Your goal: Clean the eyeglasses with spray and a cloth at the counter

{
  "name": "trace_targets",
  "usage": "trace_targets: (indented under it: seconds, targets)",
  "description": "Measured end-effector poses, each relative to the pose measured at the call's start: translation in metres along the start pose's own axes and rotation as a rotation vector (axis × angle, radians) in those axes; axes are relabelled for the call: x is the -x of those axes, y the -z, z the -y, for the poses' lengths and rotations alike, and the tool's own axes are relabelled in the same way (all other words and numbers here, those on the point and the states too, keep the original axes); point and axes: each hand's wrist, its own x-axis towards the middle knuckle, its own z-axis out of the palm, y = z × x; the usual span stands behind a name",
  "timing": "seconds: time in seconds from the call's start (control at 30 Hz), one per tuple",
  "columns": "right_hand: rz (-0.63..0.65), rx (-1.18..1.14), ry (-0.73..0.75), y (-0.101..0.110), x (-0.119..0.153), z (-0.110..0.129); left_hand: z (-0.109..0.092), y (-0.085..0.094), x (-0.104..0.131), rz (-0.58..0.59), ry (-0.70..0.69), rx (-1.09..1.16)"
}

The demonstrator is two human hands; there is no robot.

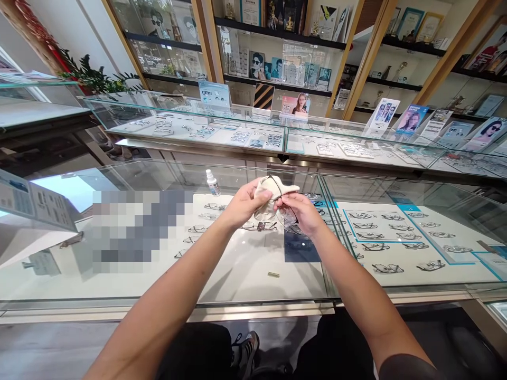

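Nearest: dark-trousered legs (198, 351) and a striped sneaker (251, 345), below the hands. Then glass display counter (237, 279), hands above it. Small gold-colored piece (273, 274) on the nearer side of the hands; can't tell if on or under the glass.

Left hand (246, 203): grasping pale cloth (266, 211), thumb pressed on it, cloth bunched around part of the glasses. Right hand (300, 212): fingers pinching thin dark-rimmed glasses (288, 216) at the frame, one clear lens showing just below the fingers. Glasses are between both hands, off the counter.

Eyewear rows (197, 228) in the case left of the left hand; more frames (402, 228) with blue-bordered panels right of the right hand. White spray bottle (213, 182) upright, just beyond and left of the left hand.

Farther, past the hands: second glass counter (182, 109) with eyewear and ad cards (295, 105). Farthest: wall shelves (277, 34) with pictures and trophies. Leafy plant (95, 76) far left of the hands.
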Motion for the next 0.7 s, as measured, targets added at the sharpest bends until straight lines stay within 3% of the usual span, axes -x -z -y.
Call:
trace_targets:
  seconds: [0.33,0.57,0.7]
  targets:
    - [0.15,0.163,0.088,-0.004,-0.001,-0.023,0.006,-0.013,0.003,-0.182,-0.102,-0.146]
    - [0.027,0.033,0.006,0.003,-0.001,-0.006,0.003,-0.001,-0.001,-0.007,0.019,0.041]
    - [0.018,0.042,0.022,0.004,-0.003,-0.006,0.001,-0.002,0.0,0.023,0.026,0.006]
